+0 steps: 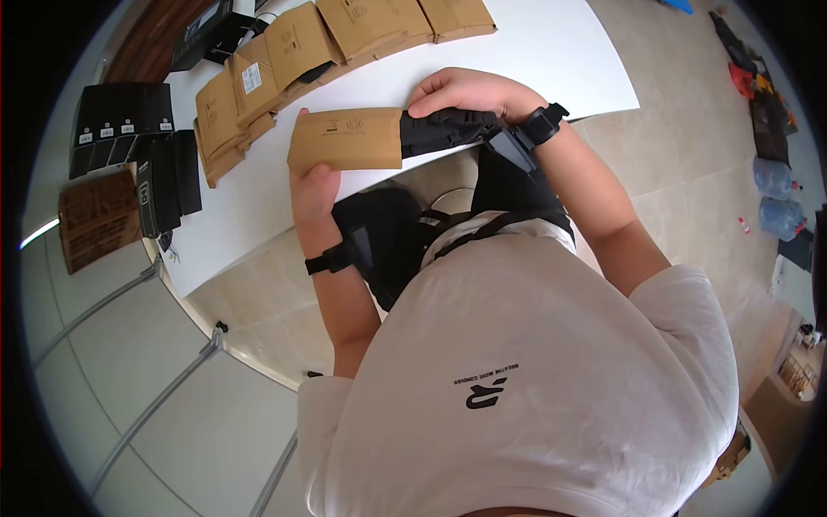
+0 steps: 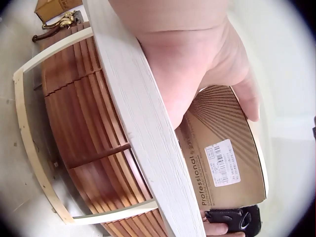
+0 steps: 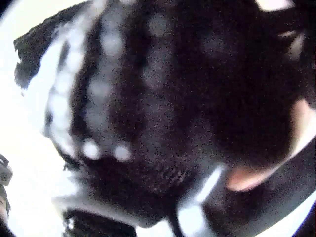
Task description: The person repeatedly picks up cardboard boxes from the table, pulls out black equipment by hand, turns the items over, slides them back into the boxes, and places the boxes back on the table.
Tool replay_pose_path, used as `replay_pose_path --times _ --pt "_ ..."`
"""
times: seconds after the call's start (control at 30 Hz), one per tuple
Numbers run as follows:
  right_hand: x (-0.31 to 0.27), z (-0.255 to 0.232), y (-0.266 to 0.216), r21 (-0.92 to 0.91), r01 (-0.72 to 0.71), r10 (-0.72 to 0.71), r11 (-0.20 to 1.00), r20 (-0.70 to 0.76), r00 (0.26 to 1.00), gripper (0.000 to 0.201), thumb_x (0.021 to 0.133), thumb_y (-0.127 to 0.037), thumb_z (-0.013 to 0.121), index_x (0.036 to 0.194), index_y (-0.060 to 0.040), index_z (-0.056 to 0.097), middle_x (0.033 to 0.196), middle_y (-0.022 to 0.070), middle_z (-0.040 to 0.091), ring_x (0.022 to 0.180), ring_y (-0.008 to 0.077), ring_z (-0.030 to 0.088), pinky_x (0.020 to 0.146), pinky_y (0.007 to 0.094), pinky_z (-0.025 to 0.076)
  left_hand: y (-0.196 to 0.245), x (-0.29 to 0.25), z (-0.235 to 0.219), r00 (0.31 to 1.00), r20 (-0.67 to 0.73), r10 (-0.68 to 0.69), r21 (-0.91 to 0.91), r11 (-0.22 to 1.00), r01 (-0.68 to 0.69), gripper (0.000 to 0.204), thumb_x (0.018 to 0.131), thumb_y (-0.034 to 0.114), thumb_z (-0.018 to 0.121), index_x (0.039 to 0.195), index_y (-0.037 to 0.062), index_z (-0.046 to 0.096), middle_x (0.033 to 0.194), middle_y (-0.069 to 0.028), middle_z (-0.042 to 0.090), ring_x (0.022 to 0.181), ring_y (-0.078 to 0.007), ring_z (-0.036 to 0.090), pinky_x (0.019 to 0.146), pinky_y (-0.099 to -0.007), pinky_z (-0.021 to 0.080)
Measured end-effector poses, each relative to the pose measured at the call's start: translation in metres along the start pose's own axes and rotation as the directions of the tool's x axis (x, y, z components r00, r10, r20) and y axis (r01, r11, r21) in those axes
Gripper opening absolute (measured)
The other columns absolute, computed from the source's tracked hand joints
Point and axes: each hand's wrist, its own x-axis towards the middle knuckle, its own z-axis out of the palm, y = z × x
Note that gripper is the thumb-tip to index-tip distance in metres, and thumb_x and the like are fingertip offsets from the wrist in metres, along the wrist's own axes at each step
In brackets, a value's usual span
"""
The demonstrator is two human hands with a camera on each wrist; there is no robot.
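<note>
My left hand (image 1: 317,188) holds a flat brown cardboard box (image 1: 346,142) by its left end, above the white table's near edge. In the left wrist view, the thumb and palm of this hand (image 2: 197,64) lie around the box (image 2: 222,148), which shows "Professional" print and a white barcode label (image 2: 222,163). From the box's right end sticks a black folded item with straps (image 1: 439,131). My right hand (image 1: 472,90) grips that black item from above. Close up and blurred in the right wrist view, the black item (image 3: 163,98) shows rows of pale dots.
Several brown cardboard boxes (image 1: 293,43) line the far side of the white table (image 1: 560,52). Black boxes (image 1: 121,116) and a brown carton (image 1: 99,220) stand at the left. Large water bottles (image 1: 780,198) stand on the floor at the far right.
</note>
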Motion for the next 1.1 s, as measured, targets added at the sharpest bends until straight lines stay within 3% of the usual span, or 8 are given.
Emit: replay_pose_path --times 0.23,0.37,0.47,0.63,0.7,0.77,0.83,1.1 --pt "0.0 -0.004 0.004 0.231 -0.031 0.041 0.972 -0.038 0.998 0.033 0.091 -0.026 0.068 0.112 -0.0001 0.068 0.096 0.0025 0.07 0.081 0.0072 0.065 0.075 0.0202 0.054 -0.004 0.003 -0.002 0.999 -0.041 -0.014 -0.158 0.987 0.007 0.097 0.079 0.033 0.082 0.15 -0.0021 0.027 0.135 -0.0095 0.053 0.129 -0.0239 0.048 0.112 -0.0434 0.032" --pt "-0.007 -0.004 -0.001 0.268 -0.104 0.108 0.958 0.001 0.994 0.031 0.092 -0.024 0.067 0.111 0.0003 0.068 0.094 0.0026 0.07 0.079 0.0068 0.066 0.074 0.0207 0.054 -0.004 0.004 -0.003 0.999 -0.027 -0.019 0.0 1.0 0.019 0.104 0.079 0.05 0.077 0.15 -0.0041 0.024 0.14 -0.0126 0.047 0.133 -0.0257 0.043 0.115 -0.0436 0.029" --pt "0.0 -0.002 0.008 0.362 -0.062 0.068 0.93 -0.004 0.998 0.024 0.088 -0.026 0.072 0.098 -0.004 0.072 0.079 0.0016 0.069 0.056 0.0073 0.062 0.049 0.0201 0.05 0.002 0.007 0.009 0.994 -0.074 -0.076 0.121 0.989 0.085 0.102 0.08 0.046 0.078 0.15 -0.0038 0.024 0.139 -0.0124 0.048 0.132 -0.0259 0.044 0.114 -0.043 0.03" --pt "0.0 0.008 0.003 0.365 -0.026 0.063 0.931 -0.088 0.994 0.028 0.092 -0.024 0.067 0.105 0.0014 0.068 0.093 0.0037 0.07 0.073 0.007 0.066 0.062 0.0201 0.054 -0.009 0.007 0.012 0.999 0.028 -0.025 0.021 0.999 0.025 0.091 0.085 0.033 0.074 0.151 -0.0029 0.022 0.14 -0.0132 0.046 0.132 -0.0265 0.043 0.114 -0.0433 0.031" --pt "0.001 0.01 0.006 0.462 -0.016 0.082 0.887 -0.123 0.989 0.031 0.094 -0.025 0.064 0.107 0.0026 0.067 0.095 0.0064 0.07 0.075 0.0097 0.067 0.063 0.0219 0.056 -0.014 0.008 0.011 0.99 -0.138 -0.007 -0.081 0.997 -0.004 0.077 0.085 0.01 0.066 0.15 -0.0008 0.027 0.136 -0.0115 0.051 0.128 -0.0247 0.048 0.112 -0.0435 0.034" --pt "0.0 0.008 0.007 0.548 -0.005 0.104 0.837 -0.149 0.983 0.033 0.096 -0.027 0.062 0.108 0.0037 0.065 0.098 0.0091 0.07 0.077 0.0124 0.068 0.065 0.0237 0.058 -0.018 0.005 0.004 0.99 -0.134 0.04 -0.189 0.98 -0.066 0.076 0.086 0.014 0.067 0.149 0.0002 0.028 0.136 -0.0114 0.05 0.129 -0.0256 0.046 0.113 -0.0448 0.032" --pt "-0.005 0.0 0.008 0.604 0.046 -0.115 0.796 0.075 0.991 0.042 0.1 -0.03 0.054 0.119 0.0063 0.058 0.101 0.0148 0.068 0.08 0.0189 0.07 0.068 0.0283 0.061 -0.017 0.005 0.001 0.986 -0.137 0.095 -0.29 0.948 -0.132 0.075 0.088 0.019 0.068 0.149 0.0012 0.029 0.137 -0.0113 0.05 0.13 -0.0266 0.044 0.114 -0.0461 0.029" --pt "-0.007 0.0 0.022 0.645 0.169 -0.216 0.745 -0.007 0.976 0.048 0.102 -0.029 0.046 0.136 0.0056 0.044 0.114 0.0188 0.062 0.088 0.0267 0.07 0.079 0.0358 0.06 -0.021 0.003 0.0 0.948 -0.281 0.152 -0.304 0.922 -0.238 0.067 0.09 0.031 0.066 0.145 0.0029 0.038 0.146 -0.0122 0.043 0.139 -0.0284 0.034 0.12 -0.047 0.018"
